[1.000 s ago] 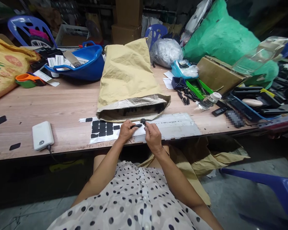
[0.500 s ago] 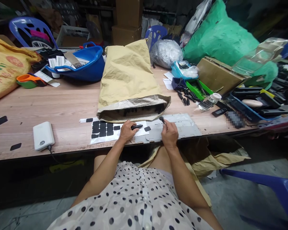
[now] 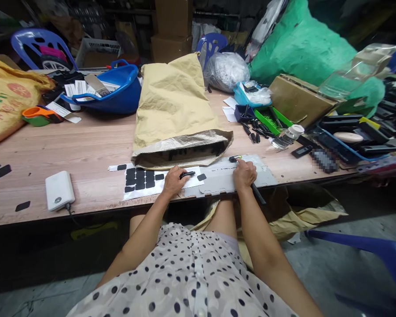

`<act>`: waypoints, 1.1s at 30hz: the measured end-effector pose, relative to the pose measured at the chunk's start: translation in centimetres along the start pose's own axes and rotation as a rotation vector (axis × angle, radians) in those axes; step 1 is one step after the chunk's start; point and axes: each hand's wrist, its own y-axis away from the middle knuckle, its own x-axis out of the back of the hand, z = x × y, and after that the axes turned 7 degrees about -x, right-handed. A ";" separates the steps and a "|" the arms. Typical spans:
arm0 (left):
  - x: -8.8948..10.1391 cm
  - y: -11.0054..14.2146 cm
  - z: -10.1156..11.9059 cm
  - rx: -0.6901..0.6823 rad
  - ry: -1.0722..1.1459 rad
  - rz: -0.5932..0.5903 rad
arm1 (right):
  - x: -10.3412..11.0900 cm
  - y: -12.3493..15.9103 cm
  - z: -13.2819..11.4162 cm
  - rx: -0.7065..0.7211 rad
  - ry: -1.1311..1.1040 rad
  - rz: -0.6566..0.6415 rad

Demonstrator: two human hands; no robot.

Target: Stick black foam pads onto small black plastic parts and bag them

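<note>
My left hand (image 3: 173, 181) rests at the table's front edge, fingers closed on a small black stick-shaped part (image 3: 186, 175). Just left of it lies a white sheet with several black pads (image 3: 141, 179), and one loose black pad (image 3: 201, 177) lies to its right. My right hand (image 3: 244, 174) is closed round a thin black tool (image 3: 258, 194) whose handle sticks out toward me and whose tip with a yellow-green mark (image 3: 235, 158) rests on a grey plastic panel (image 3: 260, 172). A tan paper sack (image 3: 176, 108) lies open-mouthed behind both hands.
A white power bank (image 3: 59, 189) with a cable sits front left. A blue basin (image 3: 114, 90), a yellow woven sack (image 3: 6, 99), a green bag (image 3: 300, 48), a cardboard box (image 3: 297, 101), a green tray (image 3: 270, 121) and black parts crowd the table's back and right. A blue chair (image 3: 376, 253) stands at right.
My right hand has moved right along the grey panel, away from my left, and now grips a thin black tool. A loose black pad lies where the hands met. My left hand stayed.
</note>
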 end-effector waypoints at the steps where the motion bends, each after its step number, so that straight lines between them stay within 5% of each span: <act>1: 0.0 0.0 -0.1 -0.008 -0.004 0.000 | -0.1 -0.1 -0.1 -0.003 -0.002 -0.002; 6: 0.2 -0.2 -0.4 -0.077 -0.010 0.008 | -0.3 -0.3 -0.3 0.014 -0.003 0.000; 11: 1.1 1.7 1.9 -0.136 0.046 0.000 | -0.3 -0.1 -0.4 0.019 0.004 -0.002; 16: 0.5 7.6 4.7 -0.213 0.182 -0.279 | -0.3 0.0 -0.4 0.035 0.005 0.003; 20: -1.0 10.5 4.3 -0.020 0.082 -0.523 | -0.3 0.0 -0.5 0.033 0.021 0.006; 25: -2.3 10.5 2.2 0.369 -0.210 -0.701 | -0.4 0.1 -0.6 0.035 0.033 0.015; 33: -2.0 10.5 3.3 0.300 -0.198 -0.791 | -0.5 0.1 -0.5 0.037 0.043 0.023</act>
